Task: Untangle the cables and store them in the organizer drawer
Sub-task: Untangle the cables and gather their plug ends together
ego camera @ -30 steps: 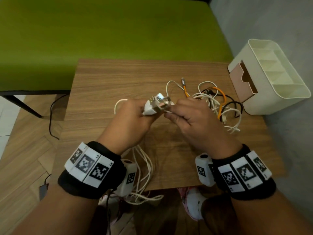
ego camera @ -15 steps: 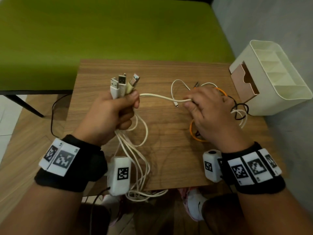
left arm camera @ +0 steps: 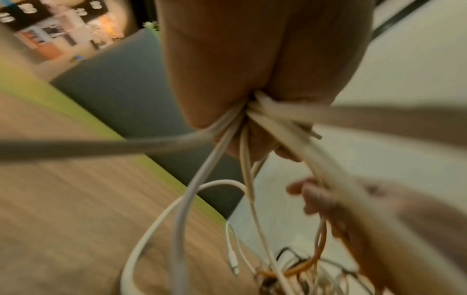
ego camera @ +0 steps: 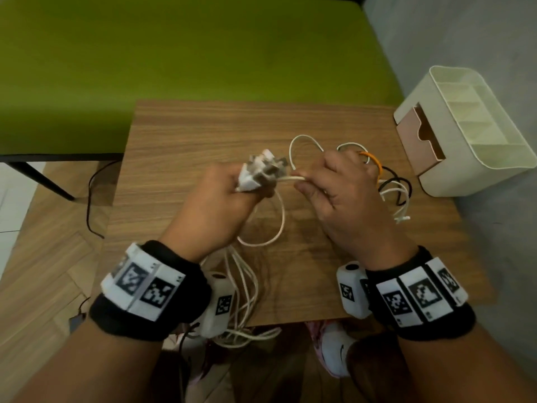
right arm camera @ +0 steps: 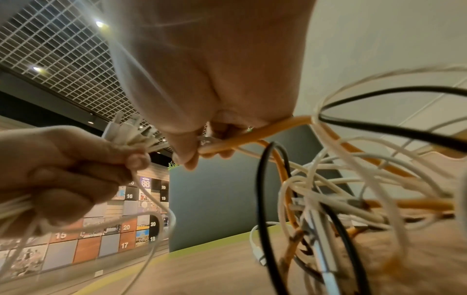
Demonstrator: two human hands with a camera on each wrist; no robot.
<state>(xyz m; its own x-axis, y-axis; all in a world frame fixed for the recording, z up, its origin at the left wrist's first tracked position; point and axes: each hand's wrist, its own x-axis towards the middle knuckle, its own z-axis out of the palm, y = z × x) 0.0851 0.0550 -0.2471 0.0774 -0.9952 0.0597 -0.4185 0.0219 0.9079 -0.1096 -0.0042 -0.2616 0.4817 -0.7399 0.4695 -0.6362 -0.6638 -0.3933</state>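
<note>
My left hand (ego camera: 223,199) grips a bundle of white cables (ego camera: 261,171) by their plug ends, which stick up from the fist; their cords (left arm camera: 225,139) hang down past the table's near edge. My right hand (ego camera: 334,187) pinches a white cable (ego camera: 292,178) just right of the bundle, and in the right wrist view its fingers also curl round an orange cable (right arm camera: 252,137). A tangle of white, black and orange cables (ego camera: 392,190) lies under and right of that hand. The cream organizer (ego camera: 476,135) stands at the table's right edge, its pinkish drawer (ego camera: 418,141) partly pulled out.
The small wooden table (ego camera: 203,135) holds everything. A green bench (ego camera: 174,53) runs behind it. A thin black cord (ego camera: 93,205) lies on the floor at left. White shoes (ego camera: 334,350) show below the table's near edge.
My left hand has swung right and lowered with the plug bundle, closing on the right hand. The right hand has slid left along the white cable toward the plugs.
</note>
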